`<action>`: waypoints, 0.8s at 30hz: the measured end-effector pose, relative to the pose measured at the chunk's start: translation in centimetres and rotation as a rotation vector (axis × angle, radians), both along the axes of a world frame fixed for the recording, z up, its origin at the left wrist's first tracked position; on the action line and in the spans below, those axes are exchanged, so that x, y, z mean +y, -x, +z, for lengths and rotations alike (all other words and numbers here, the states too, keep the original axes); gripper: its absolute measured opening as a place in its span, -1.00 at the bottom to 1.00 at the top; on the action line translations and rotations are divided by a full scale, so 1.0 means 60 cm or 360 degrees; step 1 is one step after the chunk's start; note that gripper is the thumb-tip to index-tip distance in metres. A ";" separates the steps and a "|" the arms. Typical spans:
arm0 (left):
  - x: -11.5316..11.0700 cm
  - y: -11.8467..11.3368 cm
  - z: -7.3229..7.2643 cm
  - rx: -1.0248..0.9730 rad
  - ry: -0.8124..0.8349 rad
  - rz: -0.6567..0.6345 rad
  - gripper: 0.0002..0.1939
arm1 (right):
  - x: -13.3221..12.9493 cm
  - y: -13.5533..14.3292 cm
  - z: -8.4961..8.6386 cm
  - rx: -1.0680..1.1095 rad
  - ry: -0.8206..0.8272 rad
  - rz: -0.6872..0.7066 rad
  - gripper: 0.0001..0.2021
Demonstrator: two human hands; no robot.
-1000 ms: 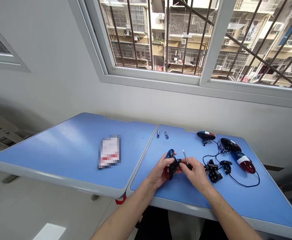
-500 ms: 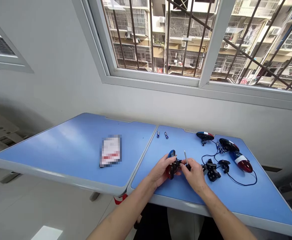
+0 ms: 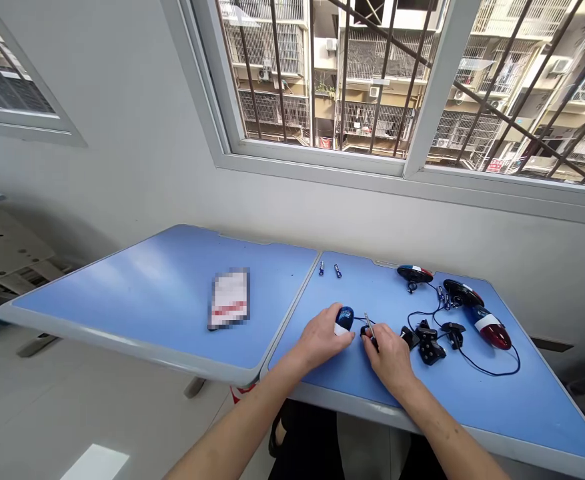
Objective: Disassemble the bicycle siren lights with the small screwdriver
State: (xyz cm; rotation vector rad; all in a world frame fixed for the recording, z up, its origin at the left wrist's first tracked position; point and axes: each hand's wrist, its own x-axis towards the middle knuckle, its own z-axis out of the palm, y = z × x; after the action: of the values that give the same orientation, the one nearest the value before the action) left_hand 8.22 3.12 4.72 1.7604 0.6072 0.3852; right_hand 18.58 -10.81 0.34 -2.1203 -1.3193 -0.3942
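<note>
My left hand (image 3: 322, 339) is closed round a bicycle horn light (image 3: 343, 319) with a blue and white shell; the hand hides its other end. A thin black cable (image 3: 365, 319) runs from it toward my right hand (image 3: 390, 353). My right hand is closed on a screwdriver (image 3: 369, 324), whose metal shaft points up and away from me. A small black part is by the right fingertips, mostly hidden. Just right of that hand lie black clamp-like pieces (image 3: 429, 345) on the blue table (image 3: 292, 293).
Three more horn lights, one at the back (image 3: 415, 273), another (image 3: 462, 293) beside it and a third (image 3: 492, 330), lie at the right with cables. Two batteries (image 3: 321, 268) lie at the back. A blurred white packet (image 3: 231, 297) is on the left table. A barred window stands behind.
The horn light has turned in my left hand: its blue and white shell now faces up and its black underside is out of sight. The view has shifted slightly left.
</note>
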 end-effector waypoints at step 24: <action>-0.056 0.031 0.011 -0.0492 -0.0426 0.0050 -0.89 | -0.023 -0.008 0.010 0.0229 -0.0284 0.0199 -0.86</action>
State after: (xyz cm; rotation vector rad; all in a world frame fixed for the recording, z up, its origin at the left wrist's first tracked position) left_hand 6.34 -0.23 5.40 1.8949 0.3743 0.7736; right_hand 19.09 -12.22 0.94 -1.8727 -1.2766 -0.2903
